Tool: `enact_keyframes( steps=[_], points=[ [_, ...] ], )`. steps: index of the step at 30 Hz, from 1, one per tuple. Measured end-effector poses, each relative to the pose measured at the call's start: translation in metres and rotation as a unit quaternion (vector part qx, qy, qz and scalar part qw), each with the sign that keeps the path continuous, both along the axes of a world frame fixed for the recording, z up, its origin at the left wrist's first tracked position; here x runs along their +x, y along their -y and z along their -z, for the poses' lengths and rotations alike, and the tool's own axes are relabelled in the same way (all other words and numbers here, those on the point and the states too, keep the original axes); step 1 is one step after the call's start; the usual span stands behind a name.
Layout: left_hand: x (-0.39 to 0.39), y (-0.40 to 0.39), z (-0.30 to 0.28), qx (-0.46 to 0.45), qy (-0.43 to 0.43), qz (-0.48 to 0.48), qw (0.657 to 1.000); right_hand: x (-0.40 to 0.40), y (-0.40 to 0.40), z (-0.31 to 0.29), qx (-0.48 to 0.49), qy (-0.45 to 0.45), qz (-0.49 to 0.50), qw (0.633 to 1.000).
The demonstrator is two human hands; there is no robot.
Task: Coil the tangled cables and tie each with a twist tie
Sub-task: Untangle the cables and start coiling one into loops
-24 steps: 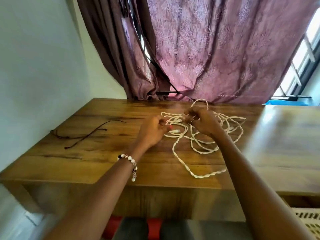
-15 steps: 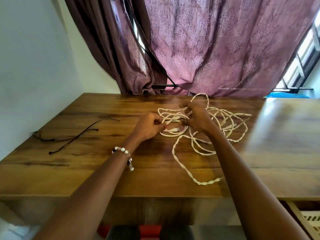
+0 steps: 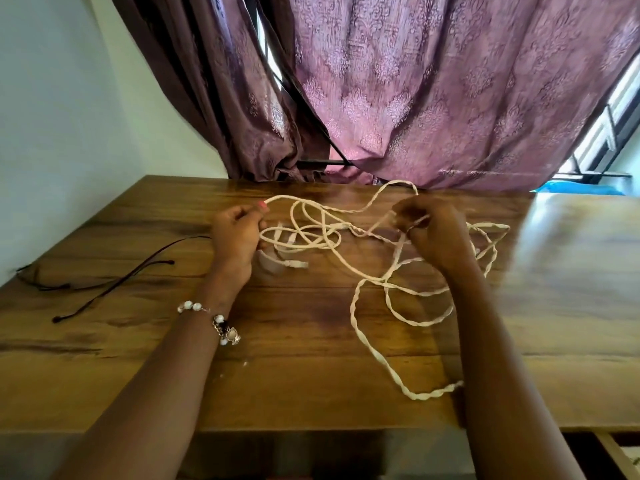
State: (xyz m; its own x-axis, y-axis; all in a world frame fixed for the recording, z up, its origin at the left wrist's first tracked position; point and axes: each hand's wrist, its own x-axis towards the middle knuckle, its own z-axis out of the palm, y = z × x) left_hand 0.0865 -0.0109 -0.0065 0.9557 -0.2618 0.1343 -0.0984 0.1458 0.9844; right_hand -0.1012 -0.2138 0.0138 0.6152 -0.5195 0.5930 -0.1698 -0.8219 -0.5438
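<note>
A tangled white cable lies spread over the wooden table, partly twisted on itself, with a plug end near the middle. My left hand grips a strand of it at the tangle's left side, holding a loop up. My right hand pinches another strand at the tangle's upper right. A stretch of cable runs between the two hands above the table. Thin dark ties lie on the table to the left, apart from both hands.
A purple curtain hangs behind the table's far edge. A white wall borders the table on the left. A window with bars is at the right. A beaded bracelet sits on my left wrist.
My hands have moved apart, the left one leftward and the right one rightward. The cable between them is drawn out and the tangle is looser and wider.
</note>
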Motion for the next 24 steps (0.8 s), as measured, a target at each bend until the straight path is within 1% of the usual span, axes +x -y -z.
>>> enact_keyframes(
  steps=[1,2,3,4,5,6,8,9,11,13,14,16,18,20,21,22,23,24],
  points=[
    [0.002,0.001,0.004,0.02,0.008,-0.017,1.0,-0.001,0.006,0.003,-0.035,0.055,0.056,0.996],
    [0.003,0.002,0.007,0.056,0.031,-0.04,0.997,-0.002,0.01,0.005,-0.041,0.088,0.092,0.991],
    [0.005,0.003,0.01,0.106,0.07,-0.071,0.989,-0.003,0.014,0.007,-0.032,0.094,0.104,0.99],
    [0.004,0.003,0.011,0.159,0.113,-0.101,0.976,-0.003,0.015,0.009,-0.016,0.072,0.099,0.992],
    [0.003,0.002,0.013,0.202,0.156,-0.122,0.959,-0.002,0.015,0.011,-0.004,0.031,0.087,0.996],
    [0.002,0.002,0.016,0.229,0.194,-0.131,0.945,-0.001,0.014,0.014,-0.005,-0.015,0.082,0.997],
    [0.002,0.001,0.019,0.261,0.263,-0.138,0.918,0.001,0.007,0.018,-0.042,-0.1,0.1,0.989],
    [0.001,0.0,0.021,0.269,0.296,-0.146,0.905,0.002,0.003,0.019,-0.069,-0.141,0.117,0.981],
    [-0.005,-0.001,0.018,0.257,0.369,-0.175,0.876,0.004,-0.002,0.021,-0.117,-0.213,0.141,0.96],
    [-0.017,0.0,0.011,0.233,0.434,-0.202,0.847,0.007,-0.004,0.023,-0.151,-0.257,0.163,0.941],
    [-0.022,0.001,0.009,0.232,0.456,-0.201,0.835,0.01,-0.005,0.024,-0.167,-0.27,0.173,0.932],
    [-0.032,0.009,0.004,0.256,0.484,-0.162,0.821,0.013,-0.006,0.027,-0.187,-0.287,0.184,0.921],
    [-0.042,0.02,-0.002,0.319,0.5,-0.093,0.8,0.013,-0.006,0.028,-0.184,-0.297,0.175,0.921],
    [-0.05,0.029,-0.003,0.413,0.499,-0.027,0.761,0.012,0.0,0.03,-0.171,-0.27,0.155,0.935],
    [-0.051,0.034,0.0,0.45,0.487,-0.002,0.748,0.01,0.004,0.031,-0.15,-0.225,0.143,0.952],
    [-0.052,0.036,0.003,0.469,0.473,0.013,0.746,0.008,0.008,0.031,-0.119,-0.157,0.13,0.972],
    [-0.052,0.037,0.007,0.468,0.46,0.02,0.754,0.005,0.011,0.031,-0.086,-0.076,0.126,0.985],
    [-0.053,0.036,0.008,0.452,0.45,0.019,0.77,0.003,0.012,0.029,-0.057,0.0,0.131,0.99]
  ],
)
